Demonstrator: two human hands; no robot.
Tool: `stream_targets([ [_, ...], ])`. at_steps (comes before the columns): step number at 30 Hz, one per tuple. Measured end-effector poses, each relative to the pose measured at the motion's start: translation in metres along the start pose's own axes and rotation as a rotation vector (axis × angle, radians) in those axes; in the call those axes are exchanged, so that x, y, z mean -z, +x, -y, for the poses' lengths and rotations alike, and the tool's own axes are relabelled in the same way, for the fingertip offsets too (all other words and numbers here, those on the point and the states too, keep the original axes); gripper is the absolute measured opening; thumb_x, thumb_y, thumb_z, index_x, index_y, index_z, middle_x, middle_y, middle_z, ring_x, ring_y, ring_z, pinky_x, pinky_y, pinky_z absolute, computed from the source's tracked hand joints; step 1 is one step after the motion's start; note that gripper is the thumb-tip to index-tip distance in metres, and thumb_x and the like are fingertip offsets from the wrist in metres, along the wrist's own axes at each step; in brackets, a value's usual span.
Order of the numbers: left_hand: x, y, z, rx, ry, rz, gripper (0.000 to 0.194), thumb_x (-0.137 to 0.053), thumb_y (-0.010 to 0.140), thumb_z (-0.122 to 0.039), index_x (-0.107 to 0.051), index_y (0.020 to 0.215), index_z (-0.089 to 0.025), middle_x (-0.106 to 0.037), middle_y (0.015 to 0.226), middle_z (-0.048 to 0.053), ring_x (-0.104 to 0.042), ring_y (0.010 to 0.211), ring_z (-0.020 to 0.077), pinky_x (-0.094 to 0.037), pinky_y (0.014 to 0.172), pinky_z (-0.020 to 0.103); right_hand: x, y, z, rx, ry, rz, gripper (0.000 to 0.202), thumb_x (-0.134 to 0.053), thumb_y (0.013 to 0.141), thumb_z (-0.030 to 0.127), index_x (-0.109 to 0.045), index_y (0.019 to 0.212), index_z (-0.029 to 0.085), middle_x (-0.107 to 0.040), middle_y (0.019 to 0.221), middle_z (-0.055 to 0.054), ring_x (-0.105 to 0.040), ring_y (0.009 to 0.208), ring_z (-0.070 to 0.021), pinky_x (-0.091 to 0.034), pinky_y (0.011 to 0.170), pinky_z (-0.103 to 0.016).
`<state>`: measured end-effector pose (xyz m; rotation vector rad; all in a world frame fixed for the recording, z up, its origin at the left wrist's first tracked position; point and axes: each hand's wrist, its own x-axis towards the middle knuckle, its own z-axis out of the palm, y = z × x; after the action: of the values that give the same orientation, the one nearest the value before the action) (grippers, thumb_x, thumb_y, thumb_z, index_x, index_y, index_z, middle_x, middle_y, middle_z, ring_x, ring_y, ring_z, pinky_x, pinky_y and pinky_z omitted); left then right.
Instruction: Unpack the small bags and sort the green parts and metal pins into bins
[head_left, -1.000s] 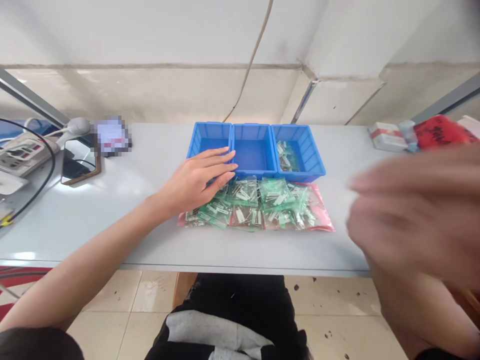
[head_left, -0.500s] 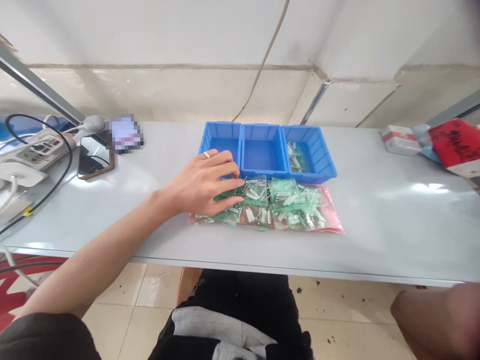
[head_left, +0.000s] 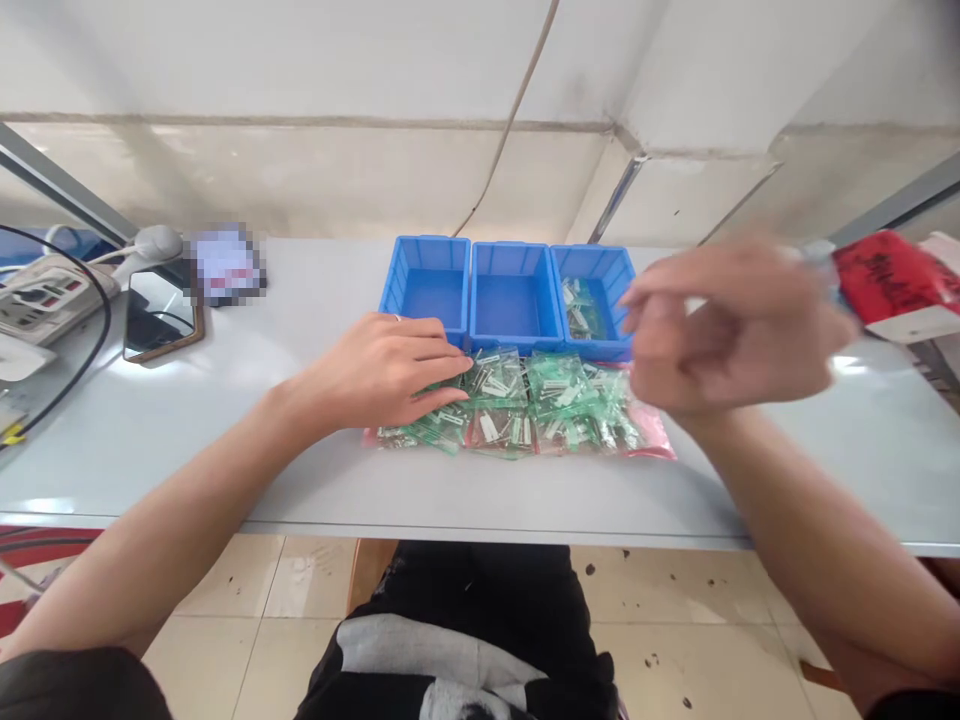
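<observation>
My left hand (head_left: 390,368) lies palm down over the left part of the small green-tinted plastic bags (head_left: 562,390), its fingers apart and stretched over them. Short metal pins and white pieces show through these bags. Over the right end of the row hangs my right hand (head_left: 739,325), smeared by motion. Its fingers look curled, but whether they hold anything I cannot tell. Pink plastic (head_left: 660,428) shows beneath the bags. Just behind them stand a left blue bin (head_left: 431,290), a middle blue bin (head_left: 512,295) and a right blue bin (head_left: 622,270), the last with some bags inside.
At the left lie a phone (head_left: 161,312), a pixelated item (head_left: 226,265), a power strip (head_left: 56,298) and cables. A red package (head_left: 896,280) sits at the far right of the grey table (head_left: 322,480). A wall (head_left: 337,175) rises behind it.
My right hand has come up from below the table's edge at the right to above the bags. The left hand stays on the bags. The whole view has shifted slightly.
</observation>
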<state>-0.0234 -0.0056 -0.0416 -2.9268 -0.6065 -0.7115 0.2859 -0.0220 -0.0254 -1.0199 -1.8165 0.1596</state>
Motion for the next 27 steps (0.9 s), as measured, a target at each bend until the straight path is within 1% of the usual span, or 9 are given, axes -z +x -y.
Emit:
stream_targets([
  [3, -0.001, -0.001, 0.001, 0.045, -0.038, 0.008, 0.017, -0.059, 0.101, -0.032, -0.076, 0.103, -0.028, -0.076, 0.084, 0.0, -0.074, 0.085, 0.0167, -0.058, 0.067, 0.027, -0.017, -0.006, 0.003, 0.358, -0.108, 0.01, 0.014, -0.065, 0.085, 0.032, -0.075, 0.076, 0.035, -0.069, 0.065, 0.002, -0.056, 0.049, -0.0154, -0.043, 0.043, -0.035],
  [6, 0.0, -0.003, 0.003, 0.096, -0.118, -0.001, 0.017, -0.059, 0.1, -0.029, -0.076, 0.104, -0.03, -0.077, 0.087, 0.0, -0.076, 0.087, 0.0175, -0.061, 0.069, 0.029, -0.028, -0.012, 0.01, 0.46, -0.152, 0.144, 0.016, -0.065, 0.082, 0.028, -0.073, 0.069, 0.034, -0.067, 0.06, 0.003, -0.051, 0.045, -0.0132, -0.043, 0.04, -0.033],
  [9, 0.005, -0.007, 0.008, 0.106, -0.148, -0.035, 0.018, -0.063, 0.098, -0.024, -0.076, 0.109, -0.031, -0.08, 0.098, 0.0, -0.077, 0.093, 0.0193, -0.063, 0.071, 0.031, -0.031, -0.017, 0.01, 0.586, -0.148, 0.088, 0.023, -0.062, 0.082, 0.015, -0.073, 0.078, 0.034, -0.069, 0.066, 0.004, -0.052, 0.048, -0.0113, -0.046, 0.043, -0.029],
  [12, 0.014, -0.008, 0.008, 0.087, -0.08, -0.15, 0.02, -0.065, 0.098, -0.021, -0.076, 0.11, -0.032, -0.08, 0.109, -0.002, -0.077, 0.095, 0.0182, -0.065, 0.073, 0.033, -0.031, -0.021, 0.01, 0.692, -0.184, 0.011, 0.037, -0.059, 0.082, 0.004, -0.075, 0.101, 0.032, -0.075, 0.088, 0.001, -0.058, 0.058, -0.0117, -0.049, 0.047, -0.027],
  [14, 0.018, -0.004, 0.003, 0.153, -0.078, -0.325, 0.018, -0.068, 0.098, -0.019, -0.077, 0.106, -0.032, -0.079, 0.108, -0.007, -0.076, 0.093, 0.0133, -0.066, 0.074, 0.031, -0.032, -0.023, 0.015, 0.651, -0.206, 0.021, 0.046, -0.06, 0.085, 0.004, -0.073, 0.117, 0.033, -0.074, 0.109, -0.003, -0.063, 0.067, -0.0127, -0.051, 0.05, -0.028],
  [17, 0.015, 0.006, -0.009, 0.395, -0.296, -0.55, 0.013, -0.072, 0.097, -0.017, -0.074, 0.104, -0.027, -0.076, 0.1, -0.01, -0.072, 0.09, 0.0058, -0.067, 0.076, 0.028, -0.036, -0.024, 0.029, 0.42, -0.157, 0.089, 0.046, -0.066, 0.091, 0.013, -0.069, 0.129, 0.04, -0.066, 0.134, -0.002, -0.068, 0.081, -0.0146, -0.055, 0.054, -0.029],
  [19, 0.006, 0.012, -0.017, 0.481, -0.549, -0.534, 0.009, -0.074, 0.096, -0.02, -0.073, 0.104, -0.024, -0.075, 0.1, -0.006, -0.072, 0.092, 0.0075, -0.068, 0.08, 0.031, -0.041, -0.025, 0.036, 0.294, -0.099, 0.133, 0.038, -0.07, 0.093, 0.022, -0.07, 0.126, 0.04, -0.064, 0.141, 0.0, -0.071, 0.089, -0.0167, -0.058, 0.057, -0.03],
  [24, -0.009, 0.02, -0.033, 0.523, -0.736, -0.428, 0.005, -0.072, 0.095, -0.025, -0.074, 0.098, -0.021, -0.075, 0.099, 0.003, -0.075, 0.092, 0.0172, -0.069, 0.073, 0.032, -0.046, -0.026, 0.032, 0.516, -0.018, 0.086, 0.03, -0.063, 0.096, 0.011, -0.075, 0.113, 0.033, -0.078, 0.112, -0.001, -0.072, 0.083, -0.0163, -0.056, 0.062, -0.031],
  [27, -0.011, 0.018, -0.038, 0.5, -0.671, -0.499, 0.019, -0.068, 0.097, -0.022, -0.073, 0.115, -0.024, -0.073, 0.112, 0.003, -0.076, 0.088, 0.0149, -0.068, 0.069, 0.028, -0.043, -0.024, 0.034, 0.304, 0.096, 0.047, 0.024, -0.064, 0.097, 0.014, -0.076, 0.11, 0.03, -0.079, 0.094, 0.001, -0.072, 0.076, -0.0147, -0.057, 0.062, -0.03],
])
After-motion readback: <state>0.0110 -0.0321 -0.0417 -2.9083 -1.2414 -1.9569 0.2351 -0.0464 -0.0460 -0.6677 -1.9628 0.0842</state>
